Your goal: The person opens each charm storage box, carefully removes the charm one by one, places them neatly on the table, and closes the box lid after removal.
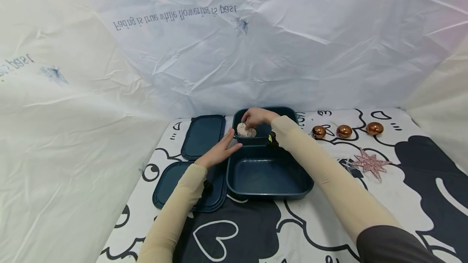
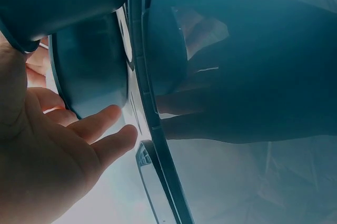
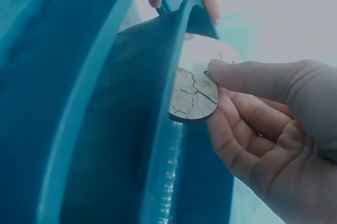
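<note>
My right hand (image 1: 257, 117) reaches into the left end of the back dark-blue bin (image 1: 289, 113). Its thumb and fingers pinch a flat, round disc (image 3: 192, 95) with a cracked pattern and a small hole by the thumb. Behind that disc, another pale round piece (image 3: 202, 47) shows in the right wrist view. Beside the same bin's left end is my left hand (image 1: 218, 152), fingers extended and thumb spread, fingertips right at the wall. Directly in front stands a second dark-blue bin (image 1: 270, 173), its bare floor showing.
To the left lie two dark-blue lids, one farther back (image 1: 202, 137) and one nearer (image 1: 172, 186) under my left forearm. Three copper baubles, such as the middle one (image 1: 344, 131), line up at the right. A pink glittery star (image 1: 371, 163) lies nearer. White sheeting (image 1: 234, 64) hangs behind.
</note>
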`<state>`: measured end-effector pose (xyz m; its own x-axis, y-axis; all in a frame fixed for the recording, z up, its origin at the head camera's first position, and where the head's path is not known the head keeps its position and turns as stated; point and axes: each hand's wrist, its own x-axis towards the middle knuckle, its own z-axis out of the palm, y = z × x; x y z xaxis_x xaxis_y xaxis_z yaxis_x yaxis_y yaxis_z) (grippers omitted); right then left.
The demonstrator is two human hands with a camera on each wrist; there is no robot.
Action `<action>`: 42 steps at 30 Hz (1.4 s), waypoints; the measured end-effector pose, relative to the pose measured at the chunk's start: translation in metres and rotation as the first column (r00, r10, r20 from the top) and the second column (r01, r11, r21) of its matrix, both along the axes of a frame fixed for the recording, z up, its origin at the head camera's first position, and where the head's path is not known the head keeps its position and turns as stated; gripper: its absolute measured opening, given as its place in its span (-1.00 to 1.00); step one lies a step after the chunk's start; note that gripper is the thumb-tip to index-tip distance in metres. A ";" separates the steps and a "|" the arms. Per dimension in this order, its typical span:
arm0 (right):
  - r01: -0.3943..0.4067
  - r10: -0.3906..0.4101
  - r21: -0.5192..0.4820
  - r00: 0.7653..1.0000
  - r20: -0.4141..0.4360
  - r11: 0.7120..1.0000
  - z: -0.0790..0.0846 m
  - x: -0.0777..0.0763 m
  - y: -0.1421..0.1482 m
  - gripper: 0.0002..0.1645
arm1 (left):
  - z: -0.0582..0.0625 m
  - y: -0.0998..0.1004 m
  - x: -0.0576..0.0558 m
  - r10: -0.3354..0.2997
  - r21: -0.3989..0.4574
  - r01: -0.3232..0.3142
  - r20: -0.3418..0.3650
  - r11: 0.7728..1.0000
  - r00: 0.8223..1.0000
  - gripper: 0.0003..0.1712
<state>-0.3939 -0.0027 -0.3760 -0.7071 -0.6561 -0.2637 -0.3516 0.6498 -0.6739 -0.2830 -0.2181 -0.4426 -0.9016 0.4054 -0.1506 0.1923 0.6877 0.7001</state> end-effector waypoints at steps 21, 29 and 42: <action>0.066 -0.082 -0.101 0.982 -0.167 0.993 0.048 -0.003 0.054 -0.56 | 0.000 0.001 0.003 0.030 0.015 -0.029 -0.028 0.999 0.999 0.02; 0.083 -0.124 -0.159 0.957 -0.264 0.984 0.088 0.004 0.064 -0.55 | 0.002 0.002 0.005 0.029 0.013 -0.028 -0.037 1.000 0.999 0.02; 0.046 -0.121 -0.193 0.909 -0.398 0.980 0.114 0.022 0.078 -0.59 | 0.001 0.005 0.013 0.044 0.032 -0.046 0.047 0.998 0.998 -0.01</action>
